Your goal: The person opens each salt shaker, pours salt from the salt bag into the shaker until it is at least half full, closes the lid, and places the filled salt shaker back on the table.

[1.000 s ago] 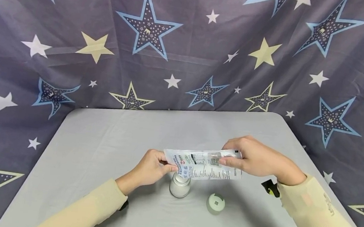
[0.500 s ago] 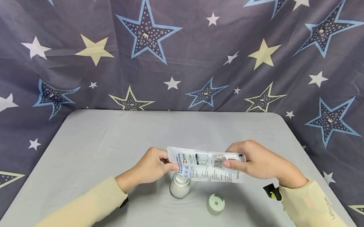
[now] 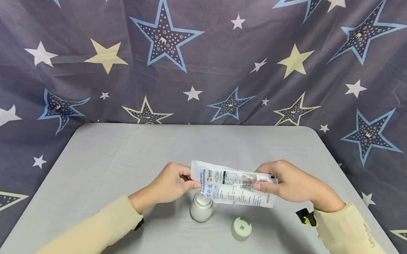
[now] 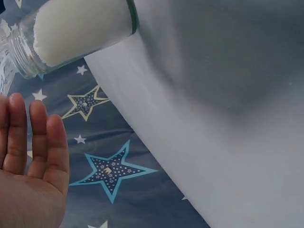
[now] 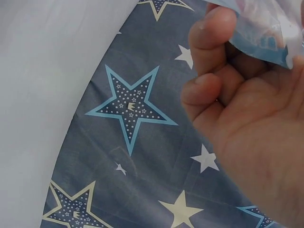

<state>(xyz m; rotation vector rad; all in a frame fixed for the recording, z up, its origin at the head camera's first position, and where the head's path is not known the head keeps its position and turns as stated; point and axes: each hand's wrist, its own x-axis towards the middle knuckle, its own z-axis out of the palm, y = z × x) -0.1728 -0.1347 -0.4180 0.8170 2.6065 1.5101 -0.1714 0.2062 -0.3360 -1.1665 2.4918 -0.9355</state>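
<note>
A white printed plastic salt bag [image 3: 232, 187] lies nearly level above the table, its left end over a glass jar [image 3: 201, 209]. My left hand [image 3: 168, 185] pinches the bag's left edge between thumb and fingers. My right hand [image 3: 290, 181] grips the right end, thumb on the near face. In the left wrist view the jar [image 4: 78, 31] holds white grains up to near its threaded neck, and the fingers of the left hand [image 4: 33, 156] show below its mouth. The right wrist view has the right hand's fingers [image 5: 209, 35] curled at the bag [image 5: 261, 35].
A pale green round lid [image 3: 241, 228] rests on the table to the right of the jar. The grey table [image 3: 131, 148] reaches back to a star-patterned curtain [image 3: 215, 42] that hangs behind and along both sides.
The bag has shifted slightly right, its left end a little higher and the whole bag more level. My right hand moved a bit right with it. Jar and lid have stayed put.
</note>
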